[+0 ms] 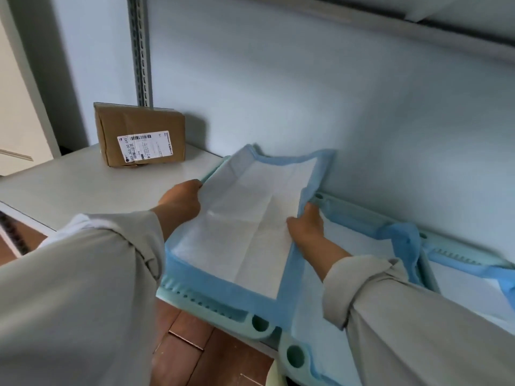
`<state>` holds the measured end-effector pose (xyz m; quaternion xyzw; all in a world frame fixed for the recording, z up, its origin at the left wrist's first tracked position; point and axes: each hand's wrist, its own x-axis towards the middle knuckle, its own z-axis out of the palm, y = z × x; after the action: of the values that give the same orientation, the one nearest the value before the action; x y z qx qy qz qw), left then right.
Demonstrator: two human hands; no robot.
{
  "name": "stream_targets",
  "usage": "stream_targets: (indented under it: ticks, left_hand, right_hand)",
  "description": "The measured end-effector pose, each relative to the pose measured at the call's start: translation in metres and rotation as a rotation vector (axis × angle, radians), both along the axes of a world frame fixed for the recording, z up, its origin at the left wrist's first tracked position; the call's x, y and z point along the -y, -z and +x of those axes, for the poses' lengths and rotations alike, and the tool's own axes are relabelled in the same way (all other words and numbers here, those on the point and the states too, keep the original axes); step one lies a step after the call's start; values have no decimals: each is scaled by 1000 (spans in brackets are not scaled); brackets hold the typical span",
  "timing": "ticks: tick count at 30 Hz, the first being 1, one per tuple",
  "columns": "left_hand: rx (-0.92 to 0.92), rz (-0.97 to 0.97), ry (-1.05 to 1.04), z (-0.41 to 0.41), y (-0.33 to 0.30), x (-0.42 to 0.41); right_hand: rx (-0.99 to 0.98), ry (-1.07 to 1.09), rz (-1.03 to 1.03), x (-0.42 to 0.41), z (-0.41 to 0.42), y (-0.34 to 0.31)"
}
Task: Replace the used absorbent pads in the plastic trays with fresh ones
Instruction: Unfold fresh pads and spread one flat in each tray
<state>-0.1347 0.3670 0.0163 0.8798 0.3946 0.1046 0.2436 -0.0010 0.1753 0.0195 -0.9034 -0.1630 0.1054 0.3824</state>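
While hands grip its sides | pad (245,218) between left hand (181,203), right hand (306,224)

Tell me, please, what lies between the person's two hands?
In the head view, the white blue-edged absorbent pad spans between left hand and right hand.

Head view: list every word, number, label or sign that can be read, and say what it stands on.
White shipping label on the front of the cardboard box: a barcode and lines of print, all too small and blurred to read with certainty.
Absorbent pad: no print visible.
Plastic trays: no readable marking.
Nothing else in view carries text.
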Motion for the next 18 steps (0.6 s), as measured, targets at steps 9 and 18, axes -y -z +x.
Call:
stream_targets:
  ticks: [9, 18]
  left_hand:
    - [-386, 95, 199, -8, 40, -16]
    - [-313, 19, 147, -12, 18, -25]
  right_hand:
    - [5, -187, -409, -26, -7, 34]
    - [-64, -153, -308, -28, 0, 23]
